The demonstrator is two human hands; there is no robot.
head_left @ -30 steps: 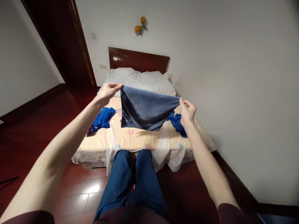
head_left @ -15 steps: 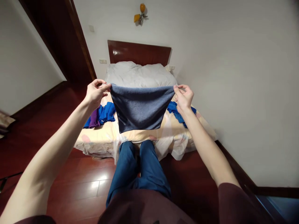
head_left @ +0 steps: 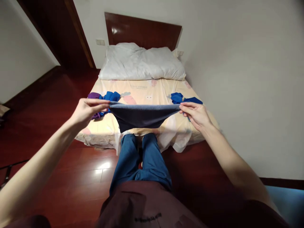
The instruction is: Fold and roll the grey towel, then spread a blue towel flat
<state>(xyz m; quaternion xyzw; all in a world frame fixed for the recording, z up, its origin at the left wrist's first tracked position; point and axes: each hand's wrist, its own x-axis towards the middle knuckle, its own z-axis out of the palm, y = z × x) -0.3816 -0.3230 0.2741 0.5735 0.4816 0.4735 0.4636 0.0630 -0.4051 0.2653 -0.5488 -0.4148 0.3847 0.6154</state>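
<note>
A dark blue-grey cloth (head_left: 142,115) is stretched between my two hands above the near edge of the bed, its lower part hanging down. My left hand (head_left: 89,110) pinches its upper left corner between thumb and fingers. At the upper right corner, my right hand (head_left: 196,114) grips it the same way. Behind my left hand lie a purple cloth (head_left: 94,95) and a bright blue cloth (head_left: 111,96) on the bed. Another blue cloth (head_left: 176,98) lies on the bed beyond my right hand.
The bed (head_left: 142,91) has a patterned cream sheet, with a pale grey quilt (head_left: 142,63) near the wooden headboard (head_left: 142,30). My legs (head_left: 152,158) stand against its near edge. A wall (head_left: 249,79) rises on the right.
Both hands have come lower in view and a little farther apart. The cloth's top edge is lower and less of its face shows. The view has tilted down, showing more of the bed.
</note>
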